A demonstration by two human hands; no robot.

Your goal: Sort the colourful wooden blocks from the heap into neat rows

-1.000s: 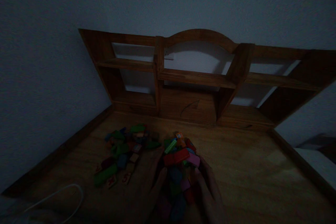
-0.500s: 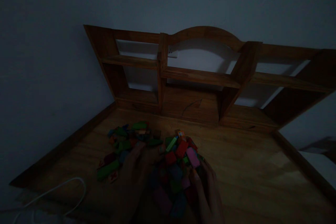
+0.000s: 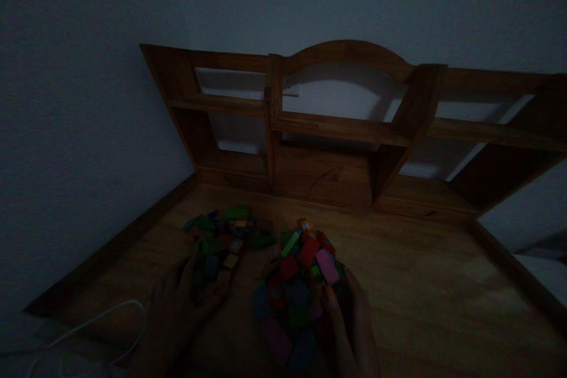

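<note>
Two heaps of coloured toy blocks lie on the wooden desktop in dim light. My left hand [image 3: 181,298] rests at the near side of the left heap [image 3: 212,242], which is mostly green with some bare-wood pieces. Its thumb and fingers are apart around the near blocks, with nothing visibly gripped. Against the right side of the other heap [image 3: 290,295], with red, pink, blue and green blocks, lies my right hand [image 3: 352,313], fingers stretched and thumb apart. Close to its fingertips is a pink block [image 3: 326,267]. The undersides of both hands are hidden.
A wooden shelf unit [image 3: 328,127] with an arched top stands along the back of the desktop [image 3: 416,289]. A white cable [image 3: 106,310] loops at the lower left. Raised wooden edges run along both sides. A wall socket [image 3: 291,90] shows behind the shelf.
My left hand has moved left and towards me, from between the heaps to the near edge of the left heap. The right hand has hardly moved.
</note>
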